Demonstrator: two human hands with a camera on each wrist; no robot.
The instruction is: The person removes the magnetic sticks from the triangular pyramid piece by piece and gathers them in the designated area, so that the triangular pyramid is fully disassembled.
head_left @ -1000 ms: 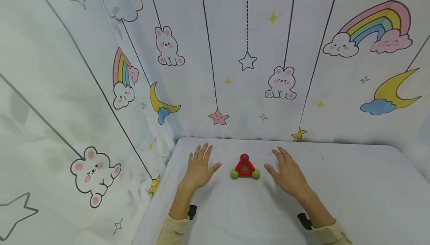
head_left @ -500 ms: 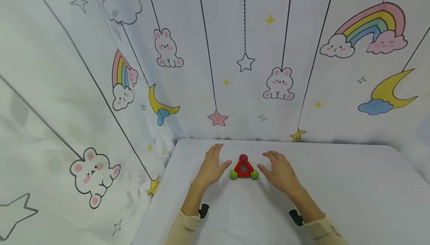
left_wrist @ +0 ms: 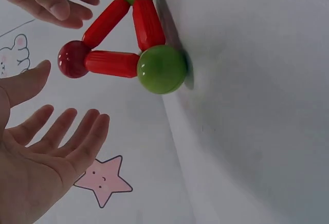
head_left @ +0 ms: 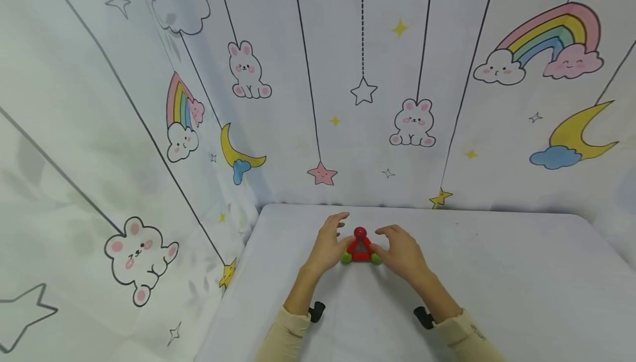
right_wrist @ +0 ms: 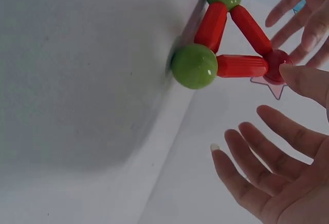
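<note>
A toy triangle of red rods [head_left: 361,257] stands upright on the white table, with a green ball [left_wrist: 162,69] at each lower corner. A dark red ball [right_wrist: 277,66] tops it. On its left side is my left hand [head_left: 328,246], the fingers spread and slightly bent. My right hand [head_left: 401,253] is on the opposite side, its fingers likewise parted. In the head view both thumbs overlap the triangle's edges. The left wrist view shows a gap between the left thumb [left_wrist: 31,82] and the red ball. Whether the right thumb [right_wrist: 308,82] touches it, I cannot tell.
The table [head_left: 497,285] has a white cover and reaches back to a printed curtain [head_left: 367,147] with rabbits, stars and rainbows. Another stretch of that curtain runs along the left side. Each wrist wears a small black device [head_left: 317,312].
Both hands have moved inward from either side, closing in on the toy triangle. Their fingers bend more than before. The triangle stays in its place.
</note>
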